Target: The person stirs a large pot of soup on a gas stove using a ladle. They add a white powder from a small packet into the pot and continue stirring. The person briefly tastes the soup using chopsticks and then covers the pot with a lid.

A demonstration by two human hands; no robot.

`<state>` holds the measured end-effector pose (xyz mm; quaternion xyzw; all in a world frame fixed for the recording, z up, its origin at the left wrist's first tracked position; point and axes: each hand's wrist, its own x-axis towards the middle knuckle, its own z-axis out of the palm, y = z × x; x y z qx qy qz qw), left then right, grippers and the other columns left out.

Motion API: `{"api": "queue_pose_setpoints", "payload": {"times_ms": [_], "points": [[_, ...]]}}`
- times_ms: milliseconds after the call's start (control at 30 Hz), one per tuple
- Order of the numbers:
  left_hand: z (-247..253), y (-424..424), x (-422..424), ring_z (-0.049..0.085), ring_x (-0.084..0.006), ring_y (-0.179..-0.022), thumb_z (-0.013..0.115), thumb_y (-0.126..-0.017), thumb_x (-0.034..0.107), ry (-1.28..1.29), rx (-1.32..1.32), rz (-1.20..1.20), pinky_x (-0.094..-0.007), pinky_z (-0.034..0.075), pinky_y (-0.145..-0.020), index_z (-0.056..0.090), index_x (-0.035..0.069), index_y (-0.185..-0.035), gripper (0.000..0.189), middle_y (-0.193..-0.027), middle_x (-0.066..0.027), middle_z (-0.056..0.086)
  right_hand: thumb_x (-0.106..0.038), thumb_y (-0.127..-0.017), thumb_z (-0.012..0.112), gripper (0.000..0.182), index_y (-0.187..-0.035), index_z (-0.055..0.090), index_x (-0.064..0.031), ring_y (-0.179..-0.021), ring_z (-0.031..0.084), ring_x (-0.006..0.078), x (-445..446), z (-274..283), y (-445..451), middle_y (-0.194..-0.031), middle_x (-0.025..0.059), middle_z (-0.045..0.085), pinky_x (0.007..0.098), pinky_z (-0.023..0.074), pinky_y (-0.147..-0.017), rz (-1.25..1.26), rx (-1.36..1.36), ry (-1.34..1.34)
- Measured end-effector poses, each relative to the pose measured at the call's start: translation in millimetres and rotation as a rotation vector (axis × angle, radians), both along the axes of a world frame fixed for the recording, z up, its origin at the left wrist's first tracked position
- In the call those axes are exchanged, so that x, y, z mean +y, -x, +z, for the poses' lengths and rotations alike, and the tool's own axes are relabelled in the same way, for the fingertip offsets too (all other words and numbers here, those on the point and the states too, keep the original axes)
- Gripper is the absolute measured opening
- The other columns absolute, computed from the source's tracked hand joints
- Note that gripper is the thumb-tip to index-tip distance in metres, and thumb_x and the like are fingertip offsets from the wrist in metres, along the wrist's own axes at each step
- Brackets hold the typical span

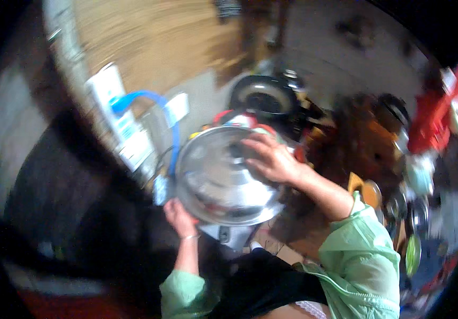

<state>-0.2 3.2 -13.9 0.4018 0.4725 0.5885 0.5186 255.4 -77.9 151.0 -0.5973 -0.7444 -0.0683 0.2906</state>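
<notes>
A large domed metal lid (217, 175), shiny and blurred, fills the space in front of me. My right hand (271, 157) lies over its upper right side, fingertips beside the dark knob (235, 153); blur hides whether they grip it. At the lower left rim, my left hand (181, 217) holds the edge, with a small orange-red spot by its fingers. Under the lid's near edge shows a pale appliance front (237, 235) with a dark control (224, 234). What lies beneath the lid is hidden.
Beyond the lid stands a black wok (265, 97). A blue hose (175, 139) curves down at the left, near a white box (109, 87). To the right are several dishes, one with green food (413, 255), and a red bag (432, 123).
</notes>
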Motion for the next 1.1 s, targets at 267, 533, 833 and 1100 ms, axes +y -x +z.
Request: {"api": "queue_pose_setpoints", "payload": {"times_ms": [267,533,833,1100], "points": [[-110,35,-51,0.049,-0.0169,-0.082,0.050,-0.086,0.030,0.166,0.100,-0.298,-0.0322,0.041,-0.069,0.053,0.006,-0.094,0.026,-0.091,-0.0040,0.053,-0.007,-0.072,0.049,0.009,-0.069,0.057,-0.0045,-0.065,0.059,0.0330,-221,-132,-25,-0.066,0.0157,0.058,0.0415,0.0464,-0.058,-0.586,0.434,0.181],[-219,4,-142,0.051,-0.0205,-0.082,0.049,-0.086,0.033,0.128,0.865,-1.294,-0.0347,0.042,-0.070,0.055,0.006,-0.092,0.029,-0.090,-0.0068,0.055,-0.025,-0.071,0.052,0.027,-0.088,0.066,-0.0083,-0.085,0.062,0.0332,-478,-313,99,-0.088,0.0156,0.065,0.0447,0.0494,-0.067,-1.186,0.713,1.176],[-262,-30,-208,0.053,-0.0245,-0.083,0.048,-0.086,0.036,-0.215,1.273,-1.878,-0.0376,0.043,-0.070,0.057,0.006,-0.090,0.032,-0.088,-0.0100,0.056,-0.023,-0.071,0.051,0.035,-0.097,0.066,-0.0072,-0.097,0.060,0.0321,-577,-323,139,-0.102,0.0155,0.063,0.0425,0.0485,-0.079,-1.283,1.071,1.255],[-272,-93,-317,0.055,-0.0281,-0.083,0.047,-0.086,0.039,-0.525,1.521,-2.095,-0.0401,0.044,-0.071,0.059,0.005,-0.088,0.036,-0.087,-0.0128,0.058,-0.025,-0.075,0.049,0.036,-0.098,0.065,-0.0030,-0.100,0.059,0.0333,-655,-325,162,-0.106,0.0183,0.061,0.0424,0.0468,-0.083,-1.337,1.166,1.014]]}}
